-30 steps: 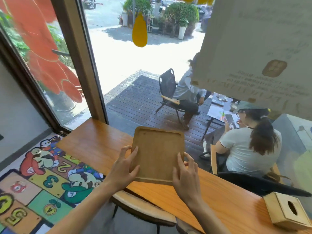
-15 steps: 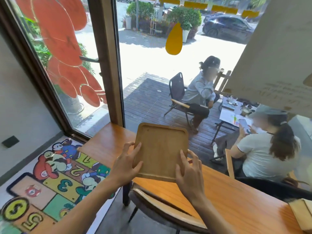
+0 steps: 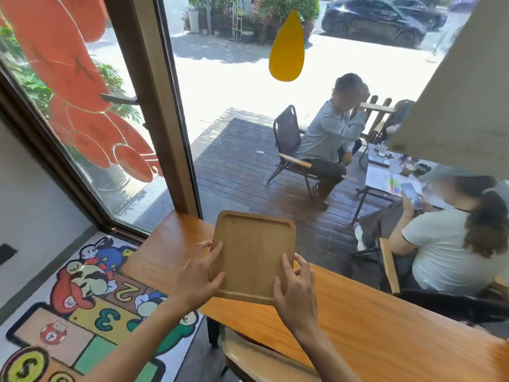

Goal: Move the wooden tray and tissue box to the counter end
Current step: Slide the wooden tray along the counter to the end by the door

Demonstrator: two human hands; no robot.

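Note:
A square wooden tray [image 3: 252, 252] with a raised rim and rounded corners is held over the left part of the long wooden counter [image 3: 358, 315], tilted with its far edge up. My left hand [image 3: 199, 274] grips its left edge near the front corner, thumb on top. On the right front edge sits my right hand [image 3: 294, 290], fingers spread over the rim. The tissue box is out of view.
The counter runs along a large window and ends at the left near the brown window frame [image 3: 168, 106]. A wooden chair [image 3: 256, 357] stands under the counter below my arms. A colourful floor mat [image 3: 82, 312] lies at the left. People sit at a table outside the glass.
The view has swung left along the counter and the tissue box has dropped out of sight at the right. Both hands keep hold of the tray, now nearer the counter's left end.

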